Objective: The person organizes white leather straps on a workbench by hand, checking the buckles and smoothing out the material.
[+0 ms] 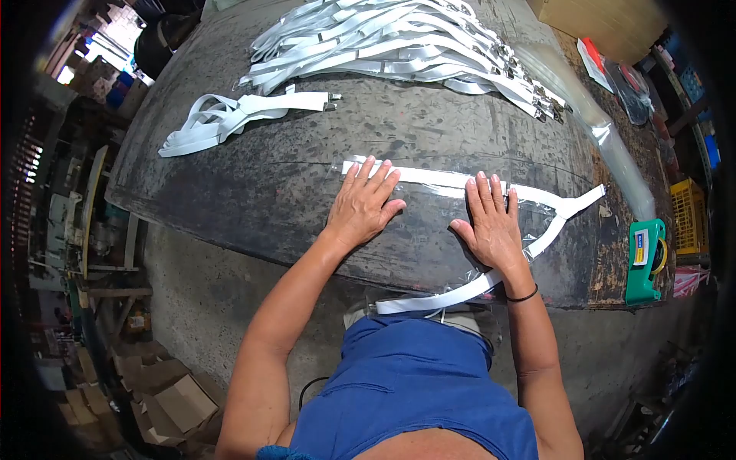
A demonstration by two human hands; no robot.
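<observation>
A pair of white Y-shaped suspenders point(437, 177) lies on the dark worktable point(253, 192), with shiny clear plastic along its straps. My left hand point(362, 198) is flat on the left end of the upper strap, fingers spread and pointing away from me. Further right along the same strap, my right hand point(491, 222) presses down with its fingers stretched out. The straps join at the right, and the lower one curves under my right wrist to the table's front edge near my waist. Neither hand grips anything; what is under the palms is hidden.
A large pile of white suspenders point(383, 42) with metal clips covers the far side. One folded bundle point(238, 119) lies at left. Clear plastic tubing point(606, 134) runs down the right side toward a green tape dispenser point(641, 261). Cardboard boxes point(180, 405) sit on the floor.
</observation>
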